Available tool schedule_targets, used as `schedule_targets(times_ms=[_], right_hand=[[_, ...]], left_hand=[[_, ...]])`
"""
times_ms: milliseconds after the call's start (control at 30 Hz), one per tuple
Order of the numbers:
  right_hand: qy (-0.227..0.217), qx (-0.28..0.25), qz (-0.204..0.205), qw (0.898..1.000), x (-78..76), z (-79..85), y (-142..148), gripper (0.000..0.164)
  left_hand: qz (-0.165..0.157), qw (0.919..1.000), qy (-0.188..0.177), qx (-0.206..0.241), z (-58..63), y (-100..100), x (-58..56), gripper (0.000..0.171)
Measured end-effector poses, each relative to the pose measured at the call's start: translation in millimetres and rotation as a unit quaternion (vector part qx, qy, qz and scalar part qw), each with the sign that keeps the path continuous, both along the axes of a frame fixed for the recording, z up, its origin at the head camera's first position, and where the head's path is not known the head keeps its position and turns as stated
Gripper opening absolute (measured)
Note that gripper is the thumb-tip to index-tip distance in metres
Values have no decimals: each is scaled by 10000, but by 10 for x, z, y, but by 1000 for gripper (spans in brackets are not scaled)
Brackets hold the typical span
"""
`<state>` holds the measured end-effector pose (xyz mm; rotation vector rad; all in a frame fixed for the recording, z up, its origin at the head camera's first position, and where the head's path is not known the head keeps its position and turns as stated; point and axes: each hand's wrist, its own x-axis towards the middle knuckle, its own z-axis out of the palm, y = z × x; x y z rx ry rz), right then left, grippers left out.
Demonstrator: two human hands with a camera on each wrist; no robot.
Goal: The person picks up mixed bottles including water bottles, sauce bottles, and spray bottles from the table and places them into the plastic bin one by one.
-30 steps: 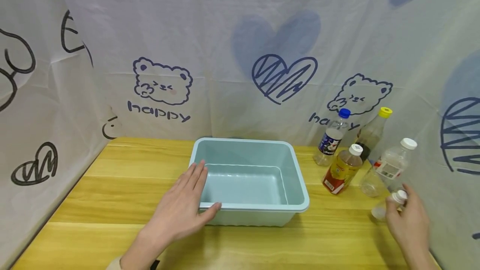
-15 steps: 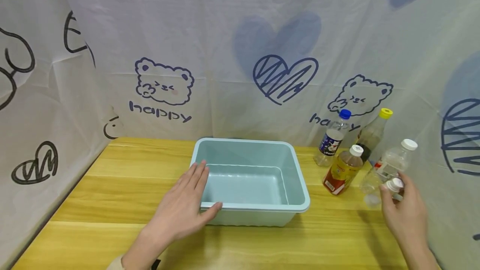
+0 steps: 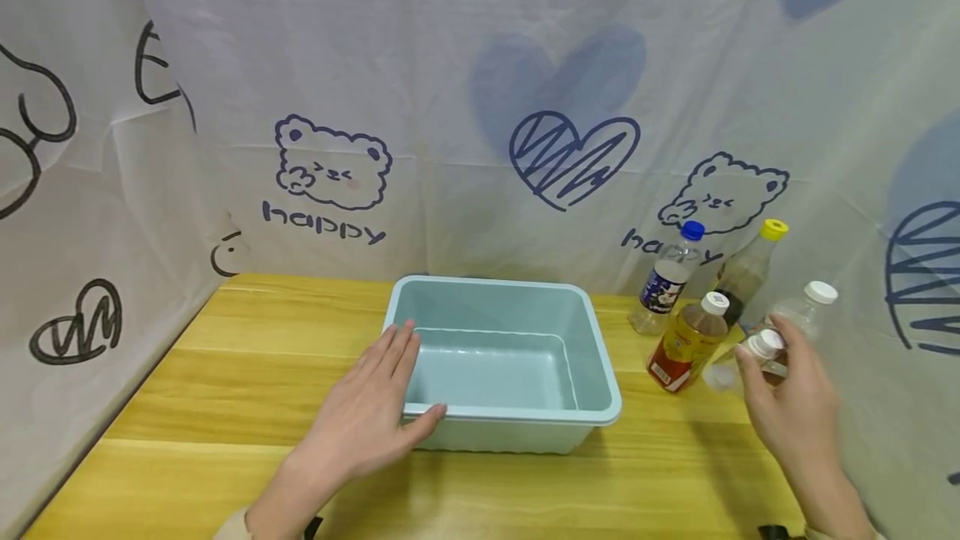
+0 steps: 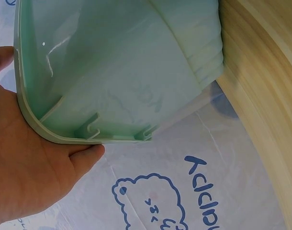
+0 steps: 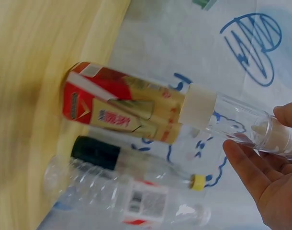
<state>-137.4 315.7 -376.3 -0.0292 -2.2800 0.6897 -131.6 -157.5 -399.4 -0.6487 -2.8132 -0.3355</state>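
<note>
My left hand (image 3: 363, 411) rests with straight fingers on the left front corner of a light blue plastic tub (image 3: 517, 433). The left wrist view shows that hand (image 4: 36, 158) against the tub's rim. My right hand (image 3: 798, 407) holds a small clear bottle with a white cap (image 3: 722, 375) above the table. Thumb and fingers pinch it near its cap in the right wrist view, where its lower end (image 5: 198, 106) is white. Behind it stand a yellow-and-red labelled drink bottle (image 3: 682, 347) and a larger clear bottle with a white cap (image 3: 821, 293), partly hidden by the right hand.
A clear bottle with a blue cap (image 3: 662, 286) and a yellow-capped bottle with a dark lower part (image 3: 742, 269) stand at the back right, near the printed cloth (image 3: 450, 107). All stand on the wooden table (image 3: 247, 365).
My right hand has lifted the small bottle off the table and carried it up and to the left, in front of the standing bottles. The left hand has stayed on the tub.
</note>
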Motion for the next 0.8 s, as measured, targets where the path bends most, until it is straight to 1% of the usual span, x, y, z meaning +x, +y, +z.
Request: schedule_targets(times_ms=[233, 367, 567, 800], right_hand=[[-121, 86, 306, 9994, -59, 132, -186, 65], [-86, 58, 458, 9989, -113, 203, -294, 64], [102, -57, 783, 9969, -210, 292, -451, 63], [449, 19, 1153, 9923, -328, 382, -596, 63]], left_hand=[[7, 10000, 5, -32, 0, 2, -3, 93], [5, 10000, 32, -14, 7, 3, -15, 93], [-4, 10000, 20, -2, 17, 0, -19, 93], [34, 10000, -29, -27, 14, -4, -16, 95]])
